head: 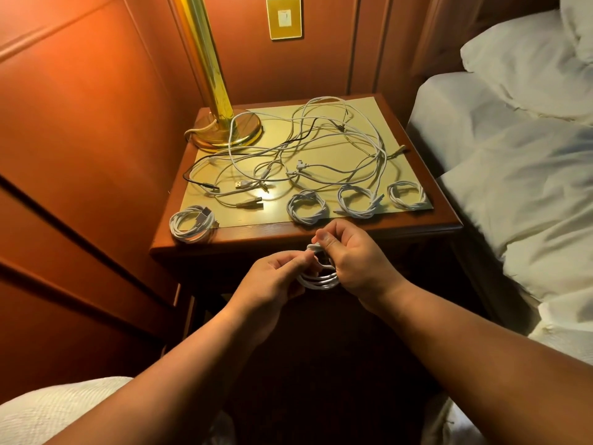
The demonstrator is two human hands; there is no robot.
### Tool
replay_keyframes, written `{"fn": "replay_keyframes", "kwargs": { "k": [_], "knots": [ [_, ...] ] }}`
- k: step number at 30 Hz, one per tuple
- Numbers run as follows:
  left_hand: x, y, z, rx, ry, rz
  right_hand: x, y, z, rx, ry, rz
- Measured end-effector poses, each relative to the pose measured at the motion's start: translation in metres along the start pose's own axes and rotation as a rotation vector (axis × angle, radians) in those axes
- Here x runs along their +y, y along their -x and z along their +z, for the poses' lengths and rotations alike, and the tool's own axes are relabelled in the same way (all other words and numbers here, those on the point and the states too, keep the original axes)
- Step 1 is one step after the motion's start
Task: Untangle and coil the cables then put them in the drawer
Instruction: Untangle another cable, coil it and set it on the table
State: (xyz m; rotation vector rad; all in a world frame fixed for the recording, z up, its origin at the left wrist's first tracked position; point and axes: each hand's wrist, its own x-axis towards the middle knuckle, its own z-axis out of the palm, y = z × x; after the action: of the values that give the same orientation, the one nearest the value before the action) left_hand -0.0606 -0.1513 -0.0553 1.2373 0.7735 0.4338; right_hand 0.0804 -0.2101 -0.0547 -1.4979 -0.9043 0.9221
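Below the tabletop's near edge, white cable coil held in mid-air, right hand gripping its loops, left hand pinching the cable end, four finished coils along near edge, tangled cables behind

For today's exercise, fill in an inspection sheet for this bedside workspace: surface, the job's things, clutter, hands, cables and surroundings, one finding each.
Surface: wooden nightstand with a pale mat on top.
Job's things: four coiled cables lie along the front, such as the leftmost coil; no open drawer seen.
Clutter: nothing seen beyond the brass lamp.
Hands: left hand and right hand both hold a white coil in front of the nightstand.
Cables: loose tangle, white and black, still uncoiled.
Surroundings: wood-panelled wall with a switch plate; bed to the right.
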Motion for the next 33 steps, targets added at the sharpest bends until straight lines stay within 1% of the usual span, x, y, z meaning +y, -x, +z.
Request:
{"fn": "replay_keyframes", "kwargs": {
  "k": [3,7,11,16,18,20,23,27,30,33],
  "knots": [
    [0.0,0.001,-0.001,-0.045,0.077,-0.064,-0.003,0.002,0.0,-0.028,-0.019,-0.038],
    [0.001,0.0,0.0,-0.072,0.21,-0.149,-0.003,0.0,-0.001,-0.006,0.084,-0.091],
    [0.004,-0.001,-0.002,-0.125,0.231,-0.137,-0.002,-0.001,-0.001,0.0,0.099,-0.091],
    [0.003,-0.001,0.0,-0.123,0.309,-0.172,0.002,-0.003,0.0,0.011,0.105,-0.085],
    [0.001,-0.001,-0.001,-0.11,0.303,-0.175,0.004,-0.003,0.0,0.02,0.109,-0.073],
    [0.001,-0.002,0.0,-0.072,0.262,-0.159,0.007,-0.003,0.0,0.034,0.113,-0.052],
    [-0.001,-0.002,0.004,0.033,0.208,-0.13,0.011,-0.004,-0.001,0.055,0.135,-0.032],
    [-0.005,-0.001,0.009,0.198,0.108,-0.057,0.012,-0.001,0.001,0.069,0.212,-0.083],
    [-0.006,0.0,0.011,0.27,-0.099,-0.01,0.012,0.005,0.005,0.079,0.334,-0.173],
    [-0.002,0.001,0.006,0.252,-0.398,0.133,0.013,0.005,0.005,0.078,0.566,-0.252]
  ]
}}
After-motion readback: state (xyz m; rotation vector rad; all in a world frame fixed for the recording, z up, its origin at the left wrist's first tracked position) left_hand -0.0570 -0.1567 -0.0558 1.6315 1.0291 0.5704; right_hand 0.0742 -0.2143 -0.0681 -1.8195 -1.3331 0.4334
